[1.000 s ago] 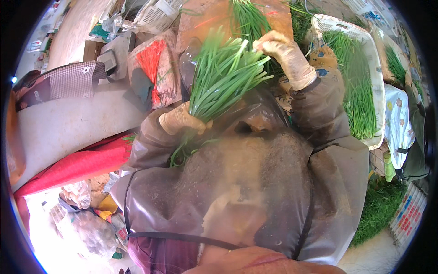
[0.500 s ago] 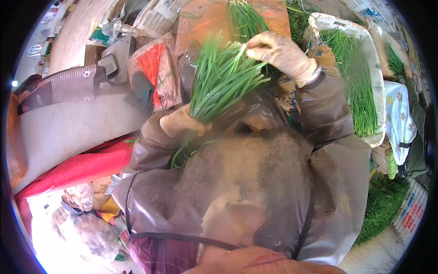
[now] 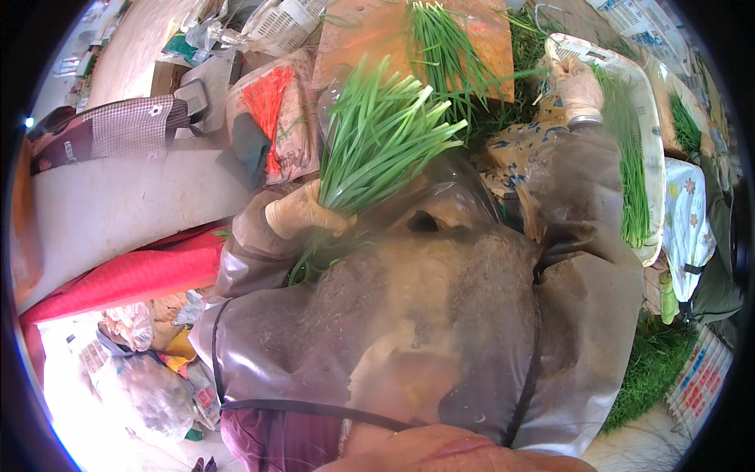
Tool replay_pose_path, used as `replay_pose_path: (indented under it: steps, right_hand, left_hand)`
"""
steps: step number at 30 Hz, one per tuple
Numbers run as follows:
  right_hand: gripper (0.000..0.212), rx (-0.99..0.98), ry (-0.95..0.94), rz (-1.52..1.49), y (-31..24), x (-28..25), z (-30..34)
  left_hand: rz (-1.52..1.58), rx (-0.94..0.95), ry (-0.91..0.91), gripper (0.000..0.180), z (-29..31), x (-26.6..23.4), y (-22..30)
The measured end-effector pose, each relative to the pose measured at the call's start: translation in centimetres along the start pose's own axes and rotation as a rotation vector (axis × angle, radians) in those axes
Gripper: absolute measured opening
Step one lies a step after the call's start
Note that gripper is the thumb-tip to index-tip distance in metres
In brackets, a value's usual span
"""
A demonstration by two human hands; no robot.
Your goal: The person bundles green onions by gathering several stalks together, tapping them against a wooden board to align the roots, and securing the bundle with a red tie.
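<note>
My gloved left hand [image 3: 307, 212] is closed around the lower part of a thick bunch of green chives [image 3: 381, 145], whose pale cut ends fan upward and to the right. Some loose green leaves hang below that hand. Out to the right, my gloved right hand [image 3: 578, 88] is at the near side of a white plastic basket [image 3: 657, 157], its fingers curled and blurred. A thin chive leaf [image 3: 511, 79] trails leftward from its fingertips. More chives [image 3: 444, 47] lie on an orange-brown board [image 3: 362, 39] beyond the bunch.
Long chives [image 3: 633, 181] fill the basket. Red ties [image 3: 271, 110] lie on a block at the left, beside a pale curved surface [image 3: 141, 197] and red cloth [image 3: 134, 275]. Cut greens [image 3: 653, 370] are heaped at the lower right. Plastic bags [image 3: 149, 393] lie lower left.
My right hand has left the tips of the bunch and swung right to the basket, a thin leaf trailing from it. The left hand still holds the bunch, in nearly the same place.
</note>
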State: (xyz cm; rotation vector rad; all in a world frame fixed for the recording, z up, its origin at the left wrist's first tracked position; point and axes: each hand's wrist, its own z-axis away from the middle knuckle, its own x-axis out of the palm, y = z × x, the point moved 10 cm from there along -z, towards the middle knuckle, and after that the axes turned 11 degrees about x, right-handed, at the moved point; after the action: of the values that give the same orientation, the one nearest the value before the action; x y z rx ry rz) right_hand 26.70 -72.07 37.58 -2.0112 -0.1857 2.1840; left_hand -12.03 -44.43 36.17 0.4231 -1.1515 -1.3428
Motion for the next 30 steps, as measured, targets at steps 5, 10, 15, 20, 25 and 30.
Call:
replay_pose_path:
  steps: [5,10,15,20,25,30]
  right_hand:
    - [0.038,-0.504,0.008,-0.188,-7.9,-1.2,6.2]
    - [0.024,-0.802,-0.554,-0.706,-15.6,-0.8,16.0]
    - [0.018,-0.366,-0.070,-0.172,-8.0,-0.6,6.4]
    - [0.033,-0.299,-0.091,0.021,-2.0,3.2,3.7]
    - [0.021,-0.218,-0.330,-0.917,-3.1,-1.0,7.5]
    - [0.026,-0.651,-0.324,-1.044,-11.4,-6.4,14.7]
  left_hand:
    - [-0.050,0.018,-0.033,0.037,-0.2,0.2,0.2]
    - [-0.039,-0.010,-0.044,0.033,-1.6,1.0,0.2]
    - [-0.377,0.232,0.133,0.035,-0.7,0.6,4.0]
    - [-1.188,0.364,0.476,0.065,1.2,-1.6,9.6]
    - [-1.784,0.430,0.686,0.087,1.7,-2.1,13.5]
    - [-1.874,0.404,0.664,0.090,0.4,-2.0,13.0]
